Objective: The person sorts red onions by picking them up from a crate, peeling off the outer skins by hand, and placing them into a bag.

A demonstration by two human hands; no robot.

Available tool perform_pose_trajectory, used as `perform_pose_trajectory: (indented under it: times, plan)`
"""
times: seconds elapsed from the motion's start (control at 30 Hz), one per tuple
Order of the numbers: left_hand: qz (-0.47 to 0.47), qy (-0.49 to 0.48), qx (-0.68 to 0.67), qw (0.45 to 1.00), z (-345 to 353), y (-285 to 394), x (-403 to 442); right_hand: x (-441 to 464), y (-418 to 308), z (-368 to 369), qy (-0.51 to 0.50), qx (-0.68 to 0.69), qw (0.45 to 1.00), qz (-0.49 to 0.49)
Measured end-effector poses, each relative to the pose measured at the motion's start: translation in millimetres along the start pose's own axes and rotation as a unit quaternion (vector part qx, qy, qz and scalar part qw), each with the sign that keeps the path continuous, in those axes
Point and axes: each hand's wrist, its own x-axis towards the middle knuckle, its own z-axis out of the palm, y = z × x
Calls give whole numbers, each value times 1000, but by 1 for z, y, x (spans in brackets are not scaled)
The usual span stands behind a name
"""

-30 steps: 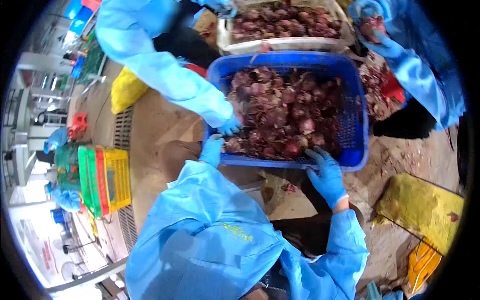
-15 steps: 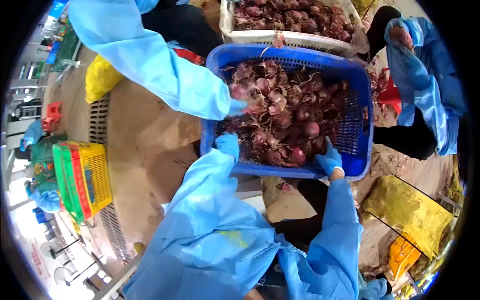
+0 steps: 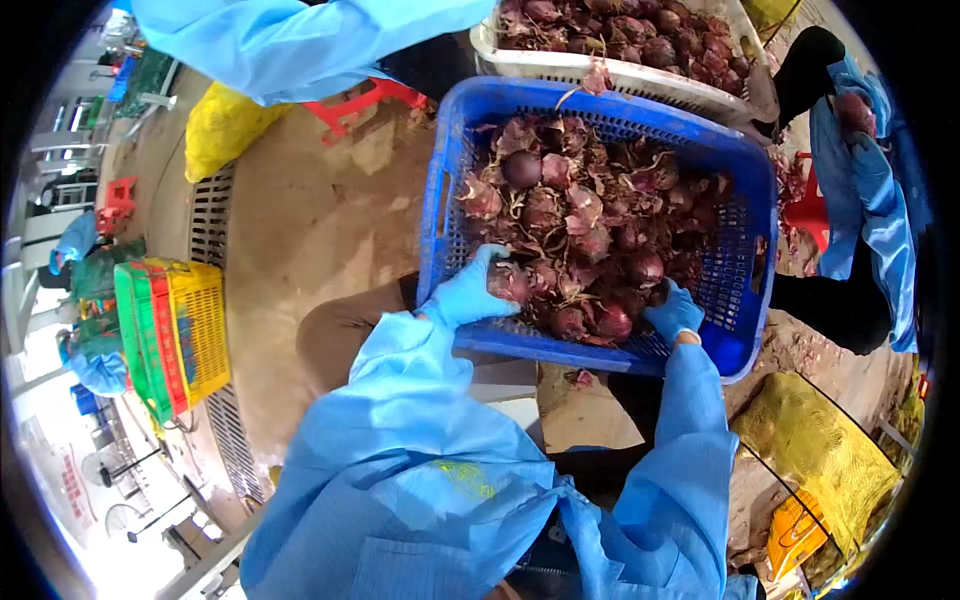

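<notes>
A blue plastic crate point(image 3: 600, 355) holds a heap of red onions point(image 3: 585, 210) with loose, papery skins and dry roots. At the crate's near left, my left hand point(image 3: 462, 290), in a blue glove, curls its thumb and fingers around a red onion point(image 3: 508, 283). My right hand point(image 3: 677, 314), also gloved in blue, is at the near right of the heap. Its thumb and fingers close on the side of a dark red onion point(image 3: 656, 294), which they partly hide.
A white crate point(image 3: 620, 68) of onions stands against the far side. Another person's blue sleeve point(image 3: 290, 45) crosses the upper left; a co-worker point(image 3: 885, 210) sits at right holding an onion. Stacked green and yellow crates point(image 3: 170, 335), a red stool point(image 3: 365, 103) and yellow sacks point(image 3: 225, 125) stand around.
The other person's arm has drawn out of the blue crate toward the upper left. My left hand has moved from the crate's rim onto an onion. The whole view has shifted slightly.
</notes>
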Motion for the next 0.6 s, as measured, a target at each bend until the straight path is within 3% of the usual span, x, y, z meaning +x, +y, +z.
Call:
perform_pose_trajectory:
  times: [0.03,0.07,0.1,0.13,0.17,0.2,0.23,0.27,0.3,0.37,0.4,0.43,0.47,0.5,0.57,0.6]
  plan:
    - [9,-10,-126,992,-6,23,-10,0,8,6,5,5,1000,-4]
    - [19,-20,-250,968,-10,39,-19,0,19,12,29,236,971,-14]
    - [28,-14,-245,969,-14,46,-26,1,26,17,54,454,889,-29]
    - [28,-47,-409,911,-15,51,-34,-24,15,0,38,648,759,-44]
    - [27,-81,-561,824,-15,54,-40,-44,4,-10,42,651,757,-47]
    - [55,-79,-623,777,-7,56,-44,-62,-5,-19,-17,774,632,-43]
    - [63,-83,-619,778,-2,55,-45,-74,-8,-23,-78,870,485,-41]
    - [27,-94,-717,690,2,54,-45,-81,-26,-24,-98,917,385,-39]
    - [-10,-106,-801,590,7,53,-46,-101,-37,-22,-91,927,359,-66]
    - [19,-106,-793,599,17,62,-51,-129,-69,-12,-158,952,252,-76]
    - [37,-77,-785,614,23,61,-53,-147,-87,-14,-149,950,267,-58]
    - [55,-48,-775,628,27,63,-54,-153,-104,-7,-190,962,182,-72]
    - [86,-21,-715,693,26,79,-63,-177,-124,-25,-183,974,135,-6]
    - [112,12,-650,751,24,96,-72,-187,-134,-20,-161,955,226,-104]
    - [113,59,-542,831,24,108,-85,-187,-144,-10,-231,964,53,-122]
    - [94,87,-494,860,25,117,-93,-188,-146,-6,-219,963,53,-146]
